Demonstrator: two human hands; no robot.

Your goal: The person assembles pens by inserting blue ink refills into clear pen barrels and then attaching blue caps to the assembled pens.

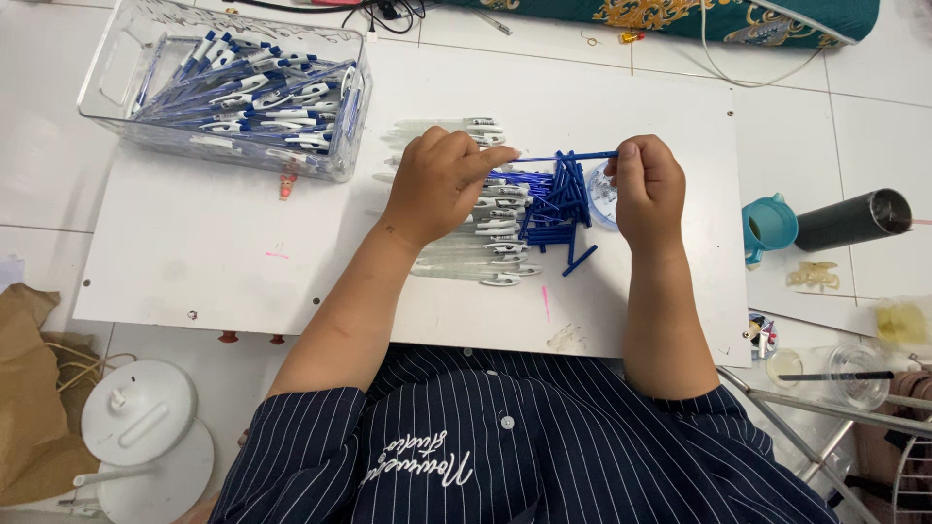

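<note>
A thin blue plastic pen refill (563,156) spans level between the hands above the white board (194,243), its ends pinched in the closed fingertips of the left hand (442,184) and right hand (649,186), over loose blue refills (555,209) and clear pen barrels (476,254).

Bright, even light; soft shadows

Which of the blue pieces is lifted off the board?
The thin blue rod, pinched between left hand and right hand; the others lie heaped below.
</note>
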